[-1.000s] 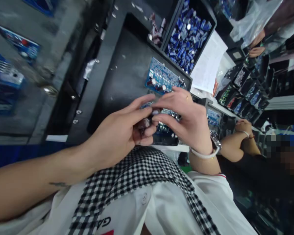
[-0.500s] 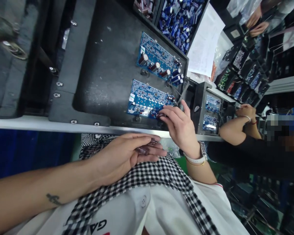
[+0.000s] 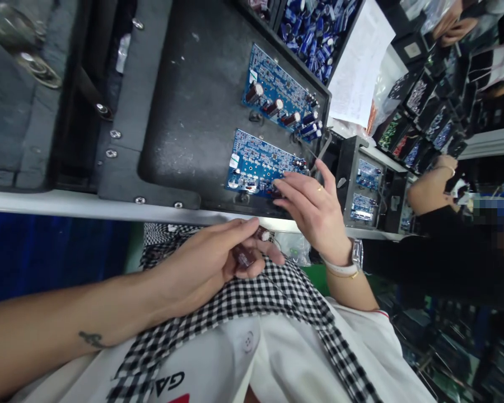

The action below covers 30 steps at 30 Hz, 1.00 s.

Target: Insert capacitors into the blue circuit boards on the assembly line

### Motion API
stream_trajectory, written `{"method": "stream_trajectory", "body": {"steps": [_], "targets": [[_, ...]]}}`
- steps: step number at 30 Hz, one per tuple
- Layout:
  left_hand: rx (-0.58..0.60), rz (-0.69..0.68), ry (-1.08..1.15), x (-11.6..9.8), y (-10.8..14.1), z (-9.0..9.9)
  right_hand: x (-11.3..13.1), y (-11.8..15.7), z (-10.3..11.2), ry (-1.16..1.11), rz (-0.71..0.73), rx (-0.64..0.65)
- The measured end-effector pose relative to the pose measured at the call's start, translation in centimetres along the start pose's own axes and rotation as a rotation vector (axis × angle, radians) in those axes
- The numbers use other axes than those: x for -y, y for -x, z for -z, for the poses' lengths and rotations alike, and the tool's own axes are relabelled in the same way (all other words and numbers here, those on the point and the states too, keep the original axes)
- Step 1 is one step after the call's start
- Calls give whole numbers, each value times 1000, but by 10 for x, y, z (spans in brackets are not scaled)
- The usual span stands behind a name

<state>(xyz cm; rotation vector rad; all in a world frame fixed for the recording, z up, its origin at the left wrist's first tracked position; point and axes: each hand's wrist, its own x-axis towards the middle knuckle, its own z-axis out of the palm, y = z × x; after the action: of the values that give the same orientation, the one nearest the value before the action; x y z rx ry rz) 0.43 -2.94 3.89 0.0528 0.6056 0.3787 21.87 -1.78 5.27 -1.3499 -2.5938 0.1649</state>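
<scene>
Brown capacitors [image 3: 243,256] rest in my left hand [image 3: 218,252], fingers curled around them and the thumb against one near the tray's edge. My right hand [image 3: 313,207] is over the lower right corner of the nearer blue circuit board [image 3: 262,159], its fingertips pinched at the board; what they hold, if anything, is hidden. Behind that board lies a second blue board [image 3: 277,81] with several brown and blue capacitors standing on it. Both boards sit in a black tray [image 3: 185,112].
A bin of blue capacitors [image 3: 315,33] adjoins the tray at the back. White paper [image 3: 359,67] lies beside it. To the right stand another tray with two boards [image 3: 365,193] and several parts bins [image 3: 415,101]. A co-worker's arm [image 3: 432,184] reaches in from the right.
The view has shifted slightly. In my left hand the fingers have curled more and one capacitor has come up toward the thumb. My right hand stays at the nearer board. The co-worker's arm has moved.
</scene>
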Motion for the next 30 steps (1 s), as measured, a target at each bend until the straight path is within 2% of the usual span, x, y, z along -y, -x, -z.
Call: {"method": "stream_trajectory", "body": {"steps": [4,9,13,21,25,30], "targets": [[-47,-26,50,-2,-2,1,24,-9,14,-125,80,54],[-97,35,178,-7,-6,2,14,-19,-9,-93,-146,-20],[-66,31,200,-9,-4,5,6,-23,-21,-95,-174,-7],[3,58,96,-6,2,11,13,-23,-20,-10,-125,-13],[11,170,71,-10,4,14,11,-22,-20,31,-11,-32],[-54,256,22,-17,6,16,28,-28,1,-196,12,62]]}}
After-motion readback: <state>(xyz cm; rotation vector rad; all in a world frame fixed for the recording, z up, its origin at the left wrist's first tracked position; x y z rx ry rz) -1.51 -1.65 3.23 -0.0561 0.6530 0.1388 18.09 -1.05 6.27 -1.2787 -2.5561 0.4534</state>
